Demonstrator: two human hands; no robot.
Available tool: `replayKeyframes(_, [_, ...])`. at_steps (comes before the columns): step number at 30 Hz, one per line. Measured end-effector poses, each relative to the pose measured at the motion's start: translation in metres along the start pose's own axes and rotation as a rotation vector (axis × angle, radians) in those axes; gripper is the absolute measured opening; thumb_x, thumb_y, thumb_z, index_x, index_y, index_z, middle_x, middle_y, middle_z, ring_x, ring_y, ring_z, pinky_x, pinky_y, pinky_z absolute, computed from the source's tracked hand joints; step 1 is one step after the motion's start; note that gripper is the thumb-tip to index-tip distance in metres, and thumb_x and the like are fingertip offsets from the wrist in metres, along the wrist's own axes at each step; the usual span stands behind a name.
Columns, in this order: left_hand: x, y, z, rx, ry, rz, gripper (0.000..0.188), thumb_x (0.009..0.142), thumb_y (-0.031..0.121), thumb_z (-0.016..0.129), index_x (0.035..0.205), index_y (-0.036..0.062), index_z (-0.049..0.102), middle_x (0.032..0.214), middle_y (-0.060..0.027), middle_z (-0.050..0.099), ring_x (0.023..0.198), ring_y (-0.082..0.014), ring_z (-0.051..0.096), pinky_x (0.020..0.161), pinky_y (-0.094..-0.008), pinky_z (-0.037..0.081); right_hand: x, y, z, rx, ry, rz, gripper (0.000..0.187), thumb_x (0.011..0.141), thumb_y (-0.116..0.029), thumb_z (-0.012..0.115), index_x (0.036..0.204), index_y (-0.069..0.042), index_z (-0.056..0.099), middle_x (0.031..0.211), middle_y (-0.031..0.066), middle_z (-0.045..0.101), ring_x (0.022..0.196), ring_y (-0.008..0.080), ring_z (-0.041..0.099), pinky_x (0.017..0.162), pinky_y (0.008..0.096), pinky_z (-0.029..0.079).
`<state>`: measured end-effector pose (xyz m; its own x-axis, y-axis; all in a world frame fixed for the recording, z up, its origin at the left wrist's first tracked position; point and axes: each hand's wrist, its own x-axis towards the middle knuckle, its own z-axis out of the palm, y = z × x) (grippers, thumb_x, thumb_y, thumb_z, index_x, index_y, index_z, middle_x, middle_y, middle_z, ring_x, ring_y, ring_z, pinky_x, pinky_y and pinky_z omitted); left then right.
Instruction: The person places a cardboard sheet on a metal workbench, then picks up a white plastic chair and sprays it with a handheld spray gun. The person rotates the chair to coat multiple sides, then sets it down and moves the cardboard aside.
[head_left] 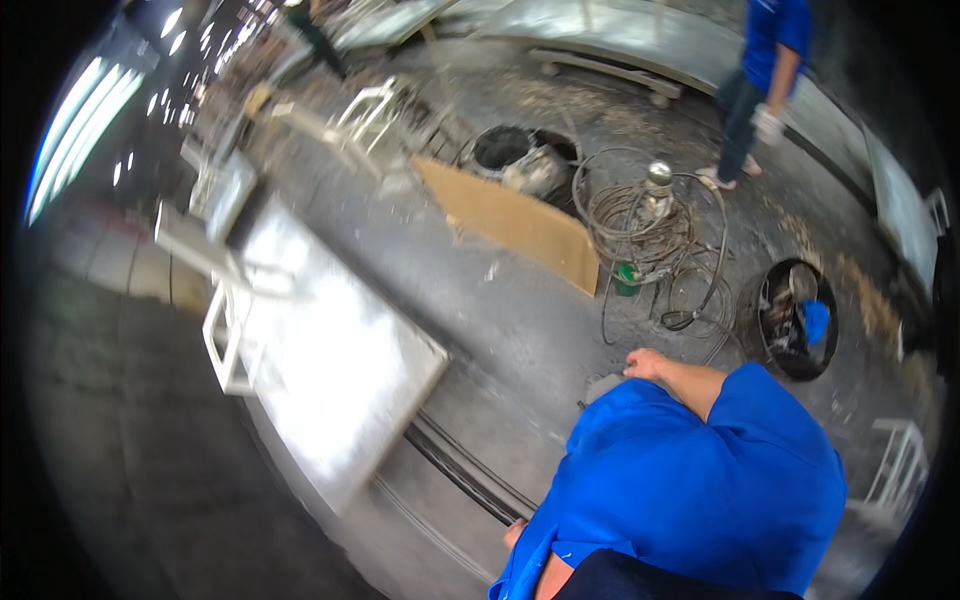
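Grey object [602, 387], just one, shows by the right hand [646, 363], two or more dark strips [455, 473] by the left hand [514, 532]; I cannot tell either grip.

Panel [330, 350] left, cable coil [625, 228] right — cardboard [515, 222] between.

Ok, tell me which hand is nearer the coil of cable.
Right. In the picture, the right hand is just below the coil of cable; the left hand is farther off, lower left.
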<state>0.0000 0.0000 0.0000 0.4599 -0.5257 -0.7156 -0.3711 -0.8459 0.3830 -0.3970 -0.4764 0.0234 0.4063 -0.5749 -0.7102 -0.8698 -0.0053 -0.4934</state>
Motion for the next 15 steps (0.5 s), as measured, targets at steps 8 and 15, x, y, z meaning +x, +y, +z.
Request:
replayKeyframes(8, [0.177, 0.328, -0.118, -0.416, -0.085, 0.283, 0.034, 0.1, 0.019, 0.068, 0.125, -0.0039, 0.064, 0.102, -0.0113, 0.073, 0.089, -0.0225, 0.07, 0.081, -0.035, 0.057, 0.014, -0.042, -0.046, 0.392, 0.272, 0.059, 0.058, 0.09, -0.041, 0.074, 0.135, -0.005, 0.066, 0.126, 0.0158, 0.072, 0.12, 0.031, 0.068, 0.102, 0.0403, 0.053])
replayKeyframes(15, [0.219, 0.426, -0.185, -0.204, -0.102, 0.578, 0.036, 0.099, 0.019, 0.071, 0.126, -0.0045, 0.066, 0.114, -0.0136, 0.074, 0.104, -0.0205, 0.069, 0.095, -0.0334, 0.053, -0.015, 0.035, 0.017, 0.168, 0.266, 0.42, 0.066, 0.085, -0.052, 0.072, 0.13, -0.005, 0.069, 0.132, 0.0185, 0.068, 0.124, 0.0369, 0.063, 0.105, 0.0445, 0.051])
